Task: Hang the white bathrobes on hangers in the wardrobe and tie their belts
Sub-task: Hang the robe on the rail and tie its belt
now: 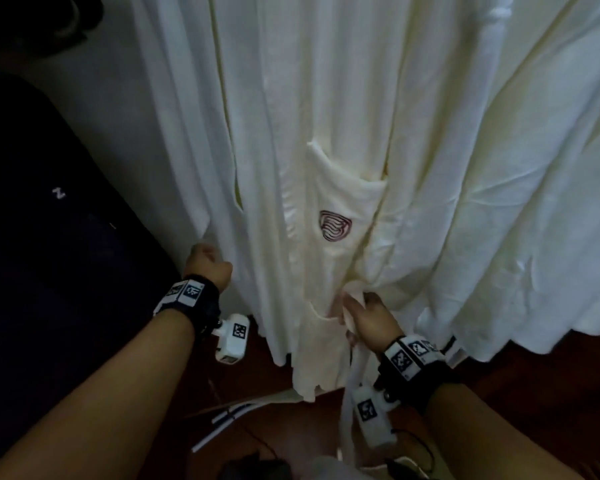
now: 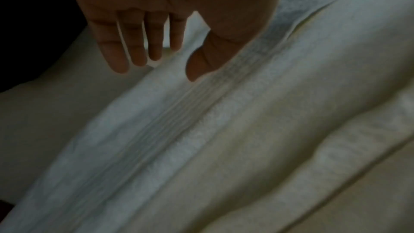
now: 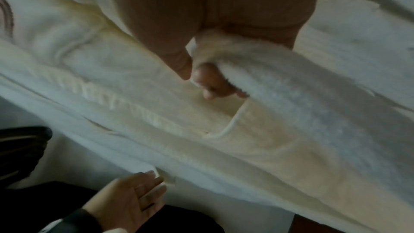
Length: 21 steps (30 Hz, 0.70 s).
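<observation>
A white bathrobe [image 1: 326,98] with a red emblem on its pocket [image 1: 336,225] hangs in front of me; a second white robe [image 1: 534,168] hangs to its right. My right hand [image 1: 362,311] grips a bunched white belt [image 3: 280,81] at the robe's front, fingers curled round it [image 3: 212,84]. The belt's loose end [image 1: 352,386] dangles below that hand. My left hand [image 1: 207,261] is at the robe's left edge, fingers [image 2: 134,47] straight and spread, holding nothing. In the right wrist view the left hand [image 3: 134,196] touches the robe's side hem [image 3: 168,178].
A dark bulky object [image 1: 49,220] fills the left side beside the robes. Below the hems lies a reddish wooden floor [image 1: 534,403] with white papers [image 1: 232,410] and dark cables [image 1: 406,455]. A pale wall [image 1: 125,140] stands behind the left robe.
</observation>
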Available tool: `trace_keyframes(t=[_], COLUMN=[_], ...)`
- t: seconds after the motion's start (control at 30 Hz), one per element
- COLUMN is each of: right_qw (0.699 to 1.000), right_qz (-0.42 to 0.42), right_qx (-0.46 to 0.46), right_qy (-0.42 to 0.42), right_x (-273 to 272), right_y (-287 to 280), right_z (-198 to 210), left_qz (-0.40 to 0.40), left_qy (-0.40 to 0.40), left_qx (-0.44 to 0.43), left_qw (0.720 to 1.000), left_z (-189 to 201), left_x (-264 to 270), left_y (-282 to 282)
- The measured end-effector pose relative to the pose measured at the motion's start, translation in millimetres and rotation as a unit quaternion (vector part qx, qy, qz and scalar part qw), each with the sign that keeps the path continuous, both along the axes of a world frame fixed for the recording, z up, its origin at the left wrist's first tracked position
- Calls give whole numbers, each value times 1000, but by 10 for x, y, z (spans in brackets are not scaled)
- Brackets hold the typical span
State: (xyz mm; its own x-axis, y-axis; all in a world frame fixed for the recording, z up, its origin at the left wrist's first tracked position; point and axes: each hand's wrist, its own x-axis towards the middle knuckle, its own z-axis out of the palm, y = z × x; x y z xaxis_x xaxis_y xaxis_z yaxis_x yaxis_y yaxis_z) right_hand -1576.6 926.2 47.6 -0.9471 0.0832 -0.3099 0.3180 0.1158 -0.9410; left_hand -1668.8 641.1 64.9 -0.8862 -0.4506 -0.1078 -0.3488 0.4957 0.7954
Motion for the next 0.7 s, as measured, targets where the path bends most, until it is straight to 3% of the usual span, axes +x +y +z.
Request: trace_keyframes(t=[0.13,0.27,0.37,0.47,0.57,0.7], right_qw=[994,975,974,982,962,938], right_qz=[-102,-182,-128,-58,20,116], right_qx=[23,93,141,80,142,210], right_qy=[21,84,122,163,233,251], right_x=[42,258,497,695,737,706], right_y=[5,2,-110,-222,-250,-363], right_z=[-5,69,53,-32,-148,-104], left_qz=[-125,-158,-51,15,-48,-223], left_qy=[-19,-2,56,81,65,22], left_qx=[-11,58,14,28,97,18], left_qw=[992,986,997,996,992,974], left_z=[-45,-109,-127,-35,28,241], left_x=[-296,-477,-509,-491,-555,-541], left_y=[-109,-47,-52,-164,-328,-357])
